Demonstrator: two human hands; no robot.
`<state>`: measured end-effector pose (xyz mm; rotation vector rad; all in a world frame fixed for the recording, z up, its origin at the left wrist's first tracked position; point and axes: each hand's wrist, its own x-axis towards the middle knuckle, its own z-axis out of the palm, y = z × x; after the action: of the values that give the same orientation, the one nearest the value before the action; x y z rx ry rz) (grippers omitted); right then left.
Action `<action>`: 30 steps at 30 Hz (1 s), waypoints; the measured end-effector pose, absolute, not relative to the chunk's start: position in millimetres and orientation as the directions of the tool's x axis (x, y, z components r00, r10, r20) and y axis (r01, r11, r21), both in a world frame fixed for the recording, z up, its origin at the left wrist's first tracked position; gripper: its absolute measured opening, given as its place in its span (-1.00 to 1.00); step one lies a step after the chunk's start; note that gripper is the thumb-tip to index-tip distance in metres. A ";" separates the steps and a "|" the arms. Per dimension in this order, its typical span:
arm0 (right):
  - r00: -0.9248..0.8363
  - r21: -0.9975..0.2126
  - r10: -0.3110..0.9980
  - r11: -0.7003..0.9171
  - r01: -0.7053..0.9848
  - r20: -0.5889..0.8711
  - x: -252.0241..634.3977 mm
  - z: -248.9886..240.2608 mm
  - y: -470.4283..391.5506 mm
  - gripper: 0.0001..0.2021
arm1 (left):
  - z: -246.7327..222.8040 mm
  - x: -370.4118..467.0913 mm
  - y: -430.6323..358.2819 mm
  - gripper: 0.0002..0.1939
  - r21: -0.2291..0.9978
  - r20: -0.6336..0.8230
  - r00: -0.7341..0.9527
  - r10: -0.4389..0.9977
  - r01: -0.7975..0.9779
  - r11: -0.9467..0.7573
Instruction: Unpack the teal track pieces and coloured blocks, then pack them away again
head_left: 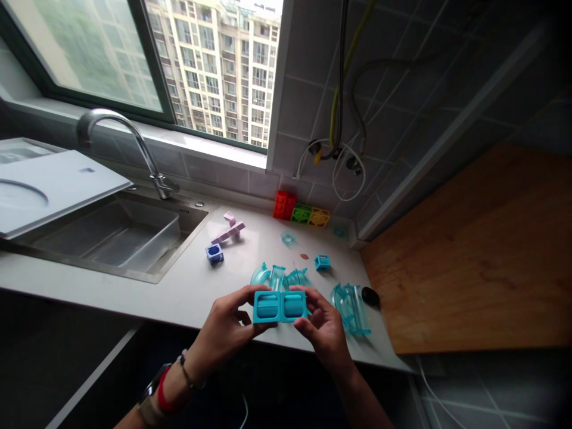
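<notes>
Two joined turquoise toy blocks (pixel 280 307) with rounded openings are held up above the counter's front edge. My left hand (pixel 232 319) grips their left end between thumb and fingers. Around the right end, my right hand (pixel 324 328) is closed in the same way. Just behind the blocks lie several clear turquoise track pieces (pixel 277 276), partly hidden by what I hold. To the right of my right hand sit more clear track pieces (pixel 351 307). A single turquoise cube (pixel 322 262) rests farther back on the counter.
Red (pixel 285 205), green (pixel 301 213) and yellow blocks (pixel 319 217) stand against the wall. Left on the counter (pixel 250 238) are a pink piece (pixel 229 231) and a blue cube (pixel 214 254). A sink (pixel 154 275) with a faucet (pixel 143 149) lies left; a wooden board (pixel 469 262) stands right.
</notes>
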<state>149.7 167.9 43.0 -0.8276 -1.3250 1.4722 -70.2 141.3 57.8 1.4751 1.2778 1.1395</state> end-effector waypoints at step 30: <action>-0.330 -0.965 0.924 -0.240 -0.104 -0.194 142.4 46.2 166.2 -0.53 | 52.9 -65.9 134.7 -0.52 0.918 0.290 0.205 0.935 0.217 -0.332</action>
<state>142.4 166.2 46.2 -1.0893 -1.2158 1.6803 -65.9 134.7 52.9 1.7103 1.0903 1.1772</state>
